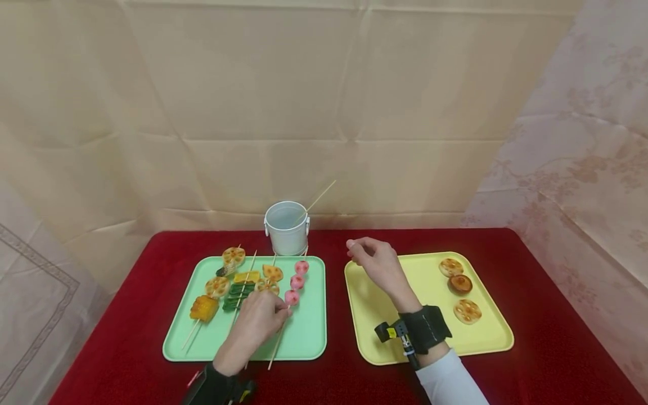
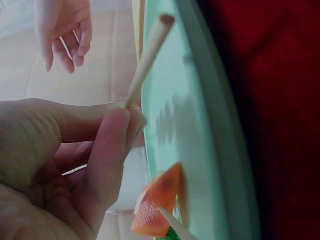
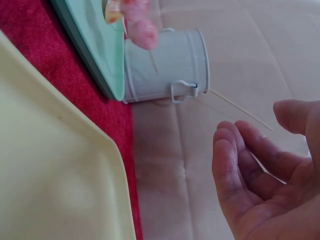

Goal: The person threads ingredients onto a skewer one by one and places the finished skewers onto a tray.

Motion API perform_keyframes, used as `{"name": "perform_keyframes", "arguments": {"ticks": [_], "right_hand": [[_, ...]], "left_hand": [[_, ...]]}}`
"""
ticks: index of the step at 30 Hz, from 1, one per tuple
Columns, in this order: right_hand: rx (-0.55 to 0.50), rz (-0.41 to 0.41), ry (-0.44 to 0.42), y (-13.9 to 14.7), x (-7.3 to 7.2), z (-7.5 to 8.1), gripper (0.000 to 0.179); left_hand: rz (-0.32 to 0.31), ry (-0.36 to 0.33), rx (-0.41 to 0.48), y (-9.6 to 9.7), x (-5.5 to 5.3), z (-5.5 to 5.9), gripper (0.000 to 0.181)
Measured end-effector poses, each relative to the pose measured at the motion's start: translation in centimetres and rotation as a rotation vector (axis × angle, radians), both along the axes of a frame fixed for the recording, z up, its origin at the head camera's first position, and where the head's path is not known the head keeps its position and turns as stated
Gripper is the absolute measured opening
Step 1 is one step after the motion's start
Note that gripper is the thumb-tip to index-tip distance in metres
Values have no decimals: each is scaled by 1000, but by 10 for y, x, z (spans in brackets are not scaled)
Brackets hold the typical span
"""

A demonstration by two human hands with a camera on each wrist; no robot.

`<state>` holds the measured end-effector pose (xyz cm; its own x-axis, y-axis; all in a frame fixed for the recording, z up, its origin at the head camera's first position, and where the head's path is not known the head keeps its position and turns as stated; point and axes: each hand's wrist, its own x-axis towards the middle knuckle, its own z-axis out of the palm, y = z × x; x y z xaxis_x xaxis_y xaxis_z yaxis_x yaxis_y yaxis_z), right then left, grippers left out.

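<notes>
My left hand (image 1: pixel 259 315) pinches the lower part of a wooden skewer (image 2: pixel 147 60) between thumb and fingers, over the green tray (image 1: pixel 309 346). Several pink round pieces (image 1: pixel 296 282) are threaded on that skewer toward its far end. Left of the hand, other skewers lie on the tray, with corn (image 1: pixel 205 308), lotus root slices (image 1: pixel 217 286) and green pieces (image 1: pixel 238 295). An orange piece (image 2: pixel 159 200) shows below the hand in the left wrist view. My right hand (image 1: pixel 379 264) hovers above the yellow tray's (image 1: pixel 374 337) far left corner, fingers loosely bent, holding nothing.
A white metal bucket (image 1: pixel 287 233) with one bare skewer (image 1: pixel 321 196) leaning in it stands behind the green tray. Two lotus slices (image 1: pixel 467 311) and a brown round piece (image 1: pixel 460 284) lie on the yellow tray's right side. Red cloth (image 1: pixel 336 377) covers the table; a curtain hangs behind.
</notes>
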<state>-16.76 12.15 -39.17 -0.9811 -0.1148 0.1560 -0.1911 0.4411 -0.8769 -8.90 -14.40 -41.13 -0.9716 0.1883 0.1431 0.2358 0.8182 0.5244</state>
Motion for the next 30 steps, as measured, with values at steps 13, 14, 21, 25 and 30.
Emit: {"name": "perform_keyframes", "arguments": {"ticks": [13, 14, 21, 25, 30], "right_hand": [[5, 22, -2, 2, 1, 1, 38], [8, 25, 1, 2, 1, 0, 38], [-3, 51, -9, 5, 1, -1, 40], [-9, 60, -8, 4, 1, -1, 37], [17, 83, 21, -1, 0, -2, 33]], "left_hand": [[25, -78, 12, 0, -1, -5, 53], [26, -81, 14, 1, -1, -5, 52], [52, -103, -14, -1, 0, 1, 57], [95, -102, -9, -7, -1, 9, 37], [124, -29, 8, -13, -6, 21, 13]]}}
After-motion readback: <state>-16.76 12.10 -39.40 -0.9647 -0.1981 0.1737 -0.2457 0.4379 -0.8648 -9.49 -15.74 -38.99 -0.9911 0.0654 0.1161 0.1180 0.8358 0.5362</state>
